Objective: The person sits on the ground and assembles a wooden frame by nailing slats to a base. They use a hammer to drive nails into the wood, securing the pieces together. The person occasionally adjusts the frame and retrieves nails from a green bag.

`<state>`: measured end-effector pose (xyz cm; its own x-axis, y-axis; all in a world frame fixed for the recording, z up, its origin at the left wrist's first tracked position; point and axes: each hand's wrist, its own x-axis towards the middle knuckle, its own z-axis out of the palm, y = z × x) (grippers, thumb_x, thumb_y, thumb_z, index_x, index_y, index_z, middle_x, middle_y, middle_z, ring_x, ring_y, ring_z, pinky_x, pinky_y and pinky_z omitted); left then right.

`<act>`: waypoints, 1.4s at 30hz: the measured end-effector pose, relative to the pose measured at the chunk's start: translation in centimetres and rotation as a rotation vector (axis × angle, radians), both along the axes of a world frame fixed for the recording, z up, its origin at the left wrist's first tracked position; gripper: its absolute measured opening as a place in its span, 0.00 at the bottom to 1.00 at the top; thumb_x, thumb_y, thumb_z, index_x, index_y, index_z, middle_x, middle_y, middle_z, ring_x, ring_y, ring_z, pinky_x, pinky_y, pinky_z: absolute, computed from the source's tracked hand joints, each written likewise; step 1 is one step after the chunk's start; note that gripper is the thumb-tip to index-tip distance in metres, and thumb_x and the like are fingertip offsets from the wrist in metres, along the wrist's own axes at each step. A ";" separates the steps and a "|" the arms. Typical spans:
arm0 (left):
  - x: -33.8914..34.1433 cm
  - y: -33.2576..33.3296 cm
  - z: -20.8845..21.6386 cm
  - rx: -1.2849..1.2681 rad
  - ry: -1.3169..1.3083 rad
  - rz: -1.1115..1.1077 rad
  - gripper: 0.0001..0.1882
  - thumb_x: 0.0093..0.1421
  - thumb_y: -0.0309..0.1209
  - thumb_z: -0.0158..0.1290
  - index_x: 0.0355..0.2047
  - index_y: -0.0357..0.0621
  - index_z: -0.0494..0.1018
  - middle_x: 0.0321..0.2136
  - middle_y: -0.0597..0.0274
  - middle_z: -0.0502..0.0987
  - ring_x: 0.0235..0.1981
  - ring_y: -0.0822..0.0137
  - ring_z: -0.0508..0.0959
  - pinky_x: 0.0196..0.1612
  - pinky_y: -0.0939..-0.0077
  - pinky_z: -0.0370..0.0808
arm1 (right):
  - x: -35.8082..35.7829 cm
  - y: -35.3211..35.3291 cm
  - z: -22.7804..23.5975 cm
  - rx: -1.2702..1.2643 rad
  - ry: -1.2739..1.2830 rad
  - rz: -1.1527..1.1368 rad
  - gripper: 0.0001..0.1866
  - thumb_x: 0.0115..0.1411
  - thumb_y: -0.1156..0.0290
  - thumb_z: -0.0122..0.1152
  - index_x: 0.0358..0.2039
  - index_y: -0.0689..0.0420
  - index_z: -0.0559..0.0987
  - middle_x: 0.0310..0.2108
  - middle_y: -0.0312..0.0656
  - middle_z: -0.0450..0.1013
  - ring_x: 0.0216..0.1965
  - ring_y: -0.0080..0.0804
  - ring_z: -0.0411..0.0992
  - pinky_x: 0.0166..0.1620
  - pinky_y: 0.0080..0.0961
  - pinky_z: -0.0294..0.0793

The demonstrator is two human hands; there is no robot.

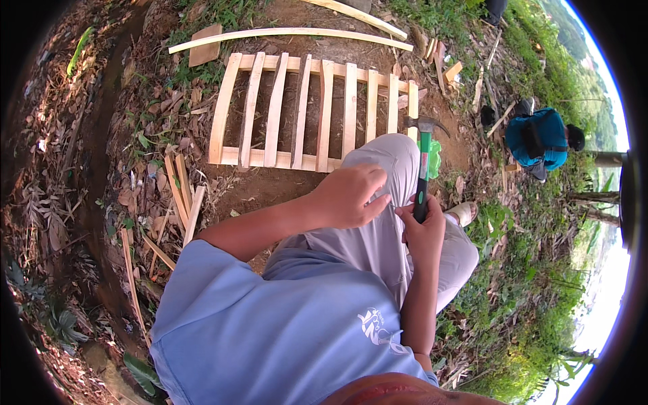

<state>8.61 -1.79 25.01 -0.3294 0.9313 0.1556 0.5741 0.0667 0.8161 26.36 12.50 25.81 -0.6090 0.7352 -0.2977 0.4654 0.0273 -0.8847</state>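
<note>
My right hand [422,228] grips the black-and-green handle of a claw hammer [423,165] near its lower end. The hammer stands with its steel head away from me, close to the end of a wooden slatted frame [325,118]. Over my bent knee is my left hand [354,196], its fingers curled toward the thumb; whatever they may hold is hidden. The frame lies on the ground beyond my knee, several pale slats across two long rails. Beside the hammer sits a bright green plastic bag [435,160], partly covered by the handle.
Two long wood strips [290,32] lie beyond the frame. Loose wood pieces [181,192] are heaped at left on leaf-littered soil. At right, a person in a teal top [538,140] bends low near grass and brush. A flat brown piece [205,45] lies at far left.
</note>
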 end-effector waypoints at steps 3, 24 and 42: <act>-0.1 0.2 -1.9 0.022 0.045 0.001 0.07 0.68 0.29 0.53 0.34 0.38 0.72 0.33 0.49 0.77 0.34 0.44 0.79 0.41 0.49 0.75 | -0.7 0.0 -0.5 0.005 -0.013 0.040 0.16 0.59 0.79 0.75 0.44 0.61 0.76 0.28 0.35 0.78 0.15 0.18 0.69 0.16 0.20 0.64; -1.6 -0.6 -4.8 -0.101 0.141 -0.195 0.06 0.62 0.32 0.63 0.34 0.42 0.84 0.34 0.58 0.80 0.40 0.54 0.84 0.43 0.58 0.81 | -3.4 -0.1 -2.0 0.082 -0.156 0.282 0.18 0.56 0.78 0.76 0.45 0.63 0.79 0.28 0.40 0.81 0.28 0.24 0.77 0.35 0.28 0.76; -10.4 -0.1 -8.6 -0.056 -0.061 0.097 0.07 0.63 0.30 0.63 0.38 0.38 0.84 0.36 0.52 0.85 0.42 0.52 0.84 0.49 0.60 0.80 | -6.0 -0.5 -4.9 -0.055 -0.114 0.204 0.20 0.58 0.69 0.80 0.42 0.64 0.77 0.26 0.36 0.77 0.18 0.20 0.71 0.20 0.24 0.69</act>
<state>-1.75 -1.93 16.39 -0.4255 0.9013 0.0811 0.5125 0.1662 0.8425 20.36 11.95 20.89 -0.7033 0.5814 -0.4089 0.5520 0.0844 -0.8295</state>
